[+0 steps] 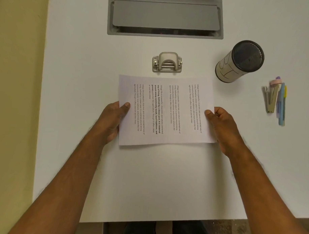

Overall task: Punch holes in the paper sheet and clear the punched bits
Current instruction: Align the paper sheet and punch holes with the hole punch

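A printed paper sheet (166, 110) lies sideways in the middle of the white table (148, 178), its text running top to bottom. My left hand (113, 119) grips its left edge, thumb on top. My right hand (221, 126) grips the right edge the same way. A grey metal two-hole punch (167, 62) stands just beyond the sheet's far edge, apart from it by a narrow gap, its slot facing the paper. No punched bits are visible.
A cylindrical mesh pen holder (239, 61) wrapped in paper marked "BI" stands at the right. A stapler remover and several pens (277, 102) lie further right. A grey cable hatch (165, 17) is set into the table's far side. The yellowish wall (16, 77) borders the left.
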`<act>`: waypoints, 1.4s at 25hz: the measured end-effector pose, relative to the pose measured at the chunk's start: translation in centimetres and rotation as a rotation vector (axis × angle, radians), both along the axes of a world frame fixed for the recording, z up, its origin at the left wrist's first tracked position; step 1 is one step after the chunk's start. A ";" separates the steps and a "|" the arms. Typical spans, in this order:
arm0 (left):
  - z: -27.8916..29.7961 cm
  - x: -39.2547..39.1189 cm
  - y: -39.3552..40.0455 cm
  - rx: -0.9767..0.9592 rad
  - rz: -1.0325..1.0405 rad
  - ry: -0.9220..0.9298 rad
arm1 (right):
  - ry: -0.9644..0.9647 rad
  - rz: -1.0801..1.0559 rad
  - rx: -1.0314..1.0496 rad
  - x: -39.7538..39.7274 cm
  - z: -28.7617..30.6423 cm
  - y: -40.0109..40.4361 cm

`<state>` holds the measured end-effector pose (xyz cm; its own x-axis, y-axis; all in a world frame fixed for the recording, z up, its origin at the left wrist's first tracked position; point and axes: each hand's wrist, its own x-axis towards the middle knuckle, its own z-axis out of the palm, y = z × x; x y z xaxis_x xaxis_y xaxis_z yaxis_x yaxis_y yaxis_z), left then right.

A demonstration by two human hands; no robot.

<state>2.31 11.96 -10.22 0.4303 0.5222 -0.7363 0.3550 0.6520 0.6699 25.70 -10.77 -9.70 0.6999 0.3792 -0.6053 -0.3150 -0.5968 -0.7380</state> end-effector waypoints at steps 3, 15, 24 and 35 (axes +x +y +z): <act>0.1 0.2 0.1 0.000 0.006 0.001 | -0.008 0.001 0.002 -0.1 -0.4 0.1; 0.4 0.7 0.1 0.073 0.060 0.079 | -0.003 -0.039 0.038 -0.4 -0.3 0.5; 0.7 0.7 0.2 0.087 0.013 0.070 | -0.010 -0.031 0.046 -0.4 -0.2 0.8; 0.6 0.8 0.9 0.085 0.015 0.104 | 0.053 -0.094 0.086 0.3 -0.5 0.9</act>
<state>3.14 12.88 -9.62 0.3452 0.5908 -0.7292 0.4160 0.6001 0.6832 25.96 -9.88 -10.17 0.7024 0.3653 -0.6109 -0.4068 -0.4983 -0.7656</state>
